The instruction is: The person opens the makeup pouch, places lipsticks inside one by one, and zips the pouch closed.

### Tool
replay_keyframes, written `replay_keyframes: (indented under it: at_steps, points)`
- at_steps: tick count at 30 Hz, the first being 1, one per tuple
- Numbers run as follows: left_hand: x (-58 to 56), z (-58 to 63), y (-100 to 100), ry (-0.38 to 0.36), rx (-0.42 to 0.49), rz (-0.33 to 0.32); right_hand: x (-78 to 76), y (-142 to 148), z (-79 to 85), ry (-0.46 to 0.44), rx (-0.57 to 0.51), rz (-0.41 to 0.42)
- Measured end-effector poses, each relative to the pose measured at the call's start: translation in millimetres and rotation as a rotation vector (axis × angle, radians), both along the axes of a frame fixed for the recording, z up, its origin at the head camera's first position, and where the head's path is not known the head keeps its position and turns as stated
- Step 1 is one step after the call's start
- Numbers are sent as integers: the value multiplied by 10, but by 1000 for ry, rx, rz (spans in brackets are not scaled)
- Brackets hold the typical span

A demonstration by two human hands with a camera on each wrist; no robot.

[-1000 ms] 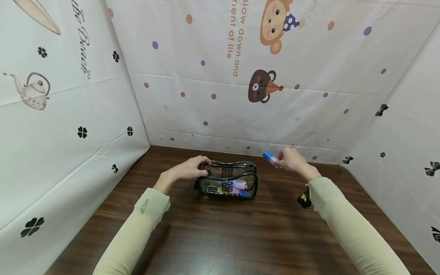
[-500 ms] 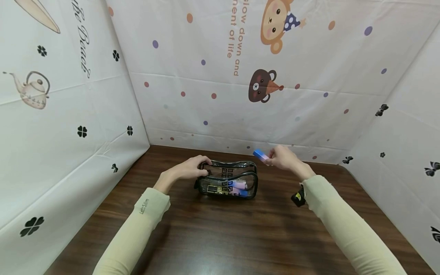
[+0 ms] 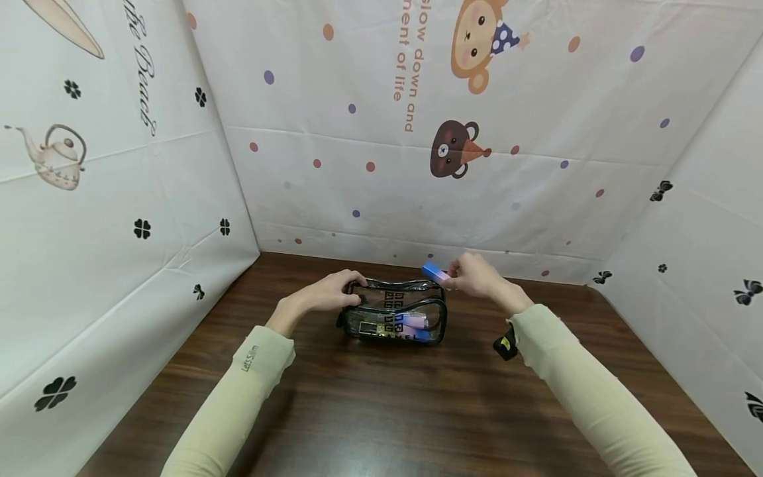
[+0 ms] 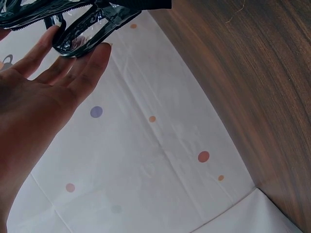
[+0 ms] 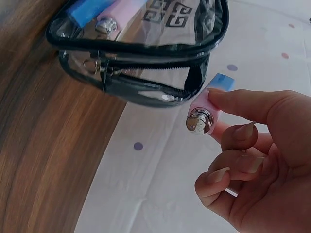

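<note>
- Transparent zip pouch stands on the wood-grain table, toward the back, between both hands. Its mouth appears unzipped but narrow; a lengthwise entry is judged best.
- Left hand holds the pouch's left end, fingers at the far rim, thumb apart on the near side. Advised: light outward spread to widen the mouth, with no lifting of the base.
- Right hand pinches a blue-to-pink stick between thumb and a finger; the other fingers curl loosely. The stick is tilted at the pouch's right end, just beside the rim; contact cannot be told. Recommended: align it with the mouth, lower fully, then release.
- Similar sticks lie inside, toward the right end; a black-and-gold item lies to their left. Side-by-side placement should prevent a bulge.
- Chrome tip on the held stick could catch the rim; clearance advised.
- Zip pull is a likely snag point; route the stick away from it.
</note>
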State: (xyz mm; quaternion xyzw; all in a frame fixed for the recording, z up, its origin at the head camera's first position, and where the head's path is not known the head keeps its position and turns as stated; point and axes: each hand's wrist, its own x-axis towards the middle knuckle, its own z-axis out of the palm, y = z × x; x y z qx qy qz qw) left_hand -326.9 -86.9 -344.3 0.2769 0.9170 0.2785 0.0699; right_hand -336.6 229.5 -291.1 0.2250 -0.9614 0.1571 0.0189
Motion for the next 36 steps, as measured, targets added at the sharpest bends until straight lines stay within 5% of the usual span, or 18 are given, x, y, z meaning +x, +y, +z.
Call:
replay_keyframes:
  at_steps: [36]
  points:
    - [4, -7, 5, 3, 6, 4, 82, -547, -46, 47, 88, 178]
